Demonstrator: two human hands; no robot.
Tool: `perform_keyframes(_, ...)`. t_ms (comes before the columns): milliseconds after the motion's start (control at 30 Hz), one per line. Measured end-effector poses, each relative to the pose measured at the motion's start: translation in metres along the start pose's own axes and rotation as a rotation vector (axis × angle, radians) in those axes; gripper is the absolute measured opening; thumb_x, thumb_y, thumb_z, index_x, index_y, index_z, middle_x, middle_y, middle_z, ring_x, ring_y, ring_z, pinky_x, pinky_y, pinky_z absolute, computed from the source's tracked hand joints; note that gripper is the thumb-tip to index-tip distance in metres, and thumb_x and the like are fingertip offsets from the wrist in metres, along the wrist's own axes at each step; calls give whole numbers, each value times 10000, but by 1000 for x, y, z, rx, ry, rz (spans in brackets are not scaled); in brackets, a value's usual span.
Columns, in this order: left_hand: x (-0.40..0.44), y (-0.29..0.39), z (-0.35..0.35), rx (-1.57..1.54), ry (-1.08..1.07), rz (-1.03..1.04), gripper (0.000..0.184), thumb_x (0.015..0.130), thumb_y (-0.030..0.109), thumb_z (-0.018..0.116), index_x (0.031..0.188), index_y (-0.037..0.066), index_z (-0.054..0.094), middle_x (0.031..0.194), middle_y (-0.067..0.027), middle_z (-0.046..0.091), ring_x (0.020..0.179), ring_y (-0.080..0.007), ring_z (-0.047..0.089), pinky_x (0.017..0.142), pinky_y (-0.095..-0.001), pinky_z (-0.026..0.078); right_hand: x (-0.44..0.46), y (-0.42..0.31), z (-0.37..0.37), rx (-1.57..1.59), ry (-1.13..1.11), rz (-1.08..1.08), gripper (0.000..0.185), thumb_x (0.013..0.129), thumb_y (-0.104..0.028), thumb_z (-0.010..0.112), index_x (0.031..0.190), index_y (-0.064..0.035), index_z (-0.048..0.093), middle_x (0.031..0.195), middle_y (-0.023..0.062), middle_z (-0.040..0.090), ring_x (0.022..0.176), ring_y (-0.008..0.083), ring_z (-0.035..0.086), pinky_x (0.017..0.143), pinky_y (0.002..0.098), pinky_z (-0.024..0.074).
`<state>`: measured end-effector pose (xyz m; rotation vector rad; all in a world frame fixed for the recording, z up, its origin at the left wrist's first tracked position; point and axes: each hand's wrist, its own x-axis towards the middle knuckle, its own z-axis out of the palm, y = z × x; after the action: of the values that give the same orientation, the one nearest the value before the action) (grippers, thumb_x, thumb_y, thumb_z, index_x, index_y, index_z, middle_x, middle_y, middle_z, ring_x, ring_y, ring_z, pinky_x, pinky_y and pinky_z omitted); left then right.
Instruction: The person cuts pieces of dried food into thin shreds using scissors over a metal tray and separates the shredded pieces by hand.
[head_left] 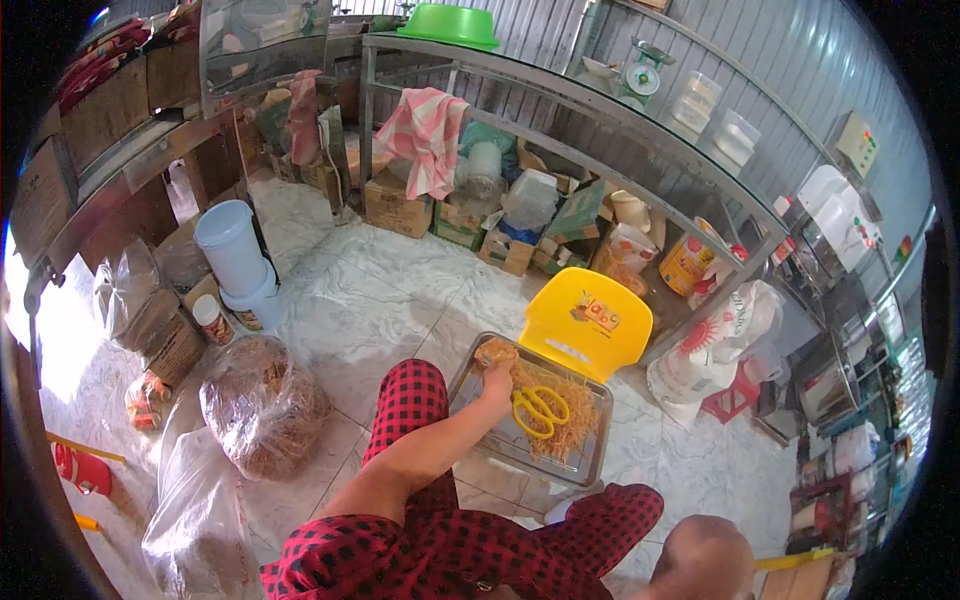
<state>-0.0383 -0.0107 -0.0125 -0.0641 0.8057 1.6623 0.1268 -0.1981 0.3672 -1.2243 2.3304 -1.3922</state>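
Note:
A metal tray (597, 470) rests in front of the yellow chair back (587, 320). On the tray lie brown dry shreds (572, 430), with yellow-handled scissors (540, 411) on top of them. My left hand (497, 380) is at the tray's upper left, its fingers closed round a clump of brownish material (495, 352). The right arm shows only as a bent, blurred part at the bottom right, and its hand is out of view.
Left of my knee sits a big clear bag of brown material (262, 405), near blue buckets (233, 250) and a plastic sack (195, 520). A white sack (710, 350) stands right of the chair. Boxes (398, 203) line the floor under a glass-topped metal table (560, 98).

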Motion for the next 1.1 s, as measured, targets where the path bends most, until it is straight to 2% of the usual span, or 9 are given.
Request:
perform_keyframes(33, 1, 1, 0, -6, -3, -7, 251, 920, 220, 422, 1109, 68, 486, 1011, -93, 567, 821, -255, 598, 677, -439, 517, -8, 11, 2, -2, 5, 1, 353, 756, -396, 596, 603, -79, 569, 565, 103, 537, 503, 303, 557, 434, 398, 399)
perform_keyframes(100, -5, 5, 4, 41, 13, -21, 253, 920, 219, 427, 1117, 71, 481, 1019, -92, 565, 836, -253, 595, 686, -436, 517, -26, 32, 8, 163, -58, 138, 348, 794, -352, 553, 902, -22, 582, 852, 156, 523, 742, 312, 522, 639, 396, 381)
perform_keyframes(233, -22, 11, 13, 26, 52, 3, 258, 915, 203, 434, 1135, 76, 474, 1022, -94, 562, 874, -254, 585, 708, -432, 515, -36, 38, 12, 160, 214, 64, 530, 818, -495, 512, 910, 21, 594, 859, 208, 571, 791, 364, 573, 647, 436, 435)
perform_keyframes(333, -3, 1, 2, 42, 38, 33, 246, 909, 192, 438, 1119, 73, 487, 1018, -97, 566, 880, -259, 583, 716, -429, 510, -42, 34, 15, 205, 244, -102, 552, 810, -523, 530, 874, 21, 597, 824, 197, 571, 760, 357, 581, 623, 429, 449)
perform_keyframes(367, -5, 2, 2, 44, 39, 32, 246, 909, 192, 438, 1119, 73, 487, 1018, -97, 566, 880, -259, 583, 716, -429, 510, -51, 32, 27, 298, 213, 21, 489, 811, -475, 575, 825, 14, 598, 798, 187, 573, 715, 342, 581, 591, 409, 450)
perform_keyframes(500, -6, 2, 3, 12, -6, -10, 227, 905, 185, 439, 1087, 64, 498, 1006, -99, 572, 869, -251, 585, 711, -425, 510, -61, 19, 44, 265, 281, -13, 471, 773, -436, 655, 875, 22, 615, 824, 184, 589, 706, 329, 583, 597, 405, 450)
perform_keyframes(633, -4, -5, 3, 27, 43, -29, 229, 895, 187, 449, 1072, 51, 499, 977, -99, 580, 842, -246, 589, 708, -427, 510, -72, 25, 36, 168, 304, 44, 520, 762, -478, 654, 924, 16, 628, 909, 190, 598, 751, 319, 590, 621, 416, 453)
perform_keyframes(967, 7, -1, -1, 29, 33, 36, 225, 872, 153, 457, 1047, 29, 524, 962, -95, 576, 835, -235, 589, 724, -387, 507, -93, 44, 10, 311, 292, 53, 460, 782, -404, 656, 988, -1, 572, 943, 161, 598, 817, 279, 596, 695, 395, 465)
perform_keyframes(1100, 17, 1, -2, 3, 82, 35, 198, 868, 168, 466, 1022, 58, 523, 954, -83, 571, 819, -237, 586, 705, -415, 504, -107, 52, 23, 391, 344, 58, 442, 791, -374, 657, 1014, -7, 549, 957, 149, 598, 844, 263, 599, 725, 386, 470)
